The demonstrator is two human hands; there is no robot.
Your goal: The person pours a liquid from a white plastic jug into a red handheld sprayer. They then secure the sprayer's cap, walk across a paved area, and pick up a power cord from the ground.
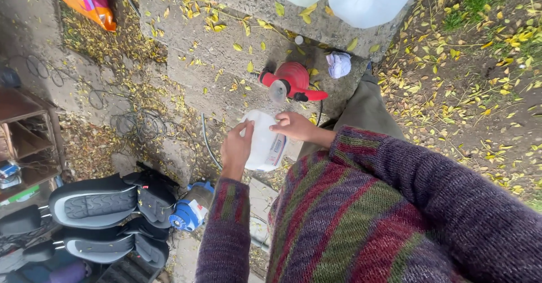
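Many yellow leaves (197, 12) over concrete slabs (220, 57), outdoors

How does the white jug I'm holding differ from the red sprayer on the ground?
The white jug is pale and translucent with a label; the red sprayer is solid red with a handle. The jug is held up between the left hand and right hand; the sprayer lies untouched on the leaf-strewn concrete slab. The jug looks larger in view. Both appear plastic.
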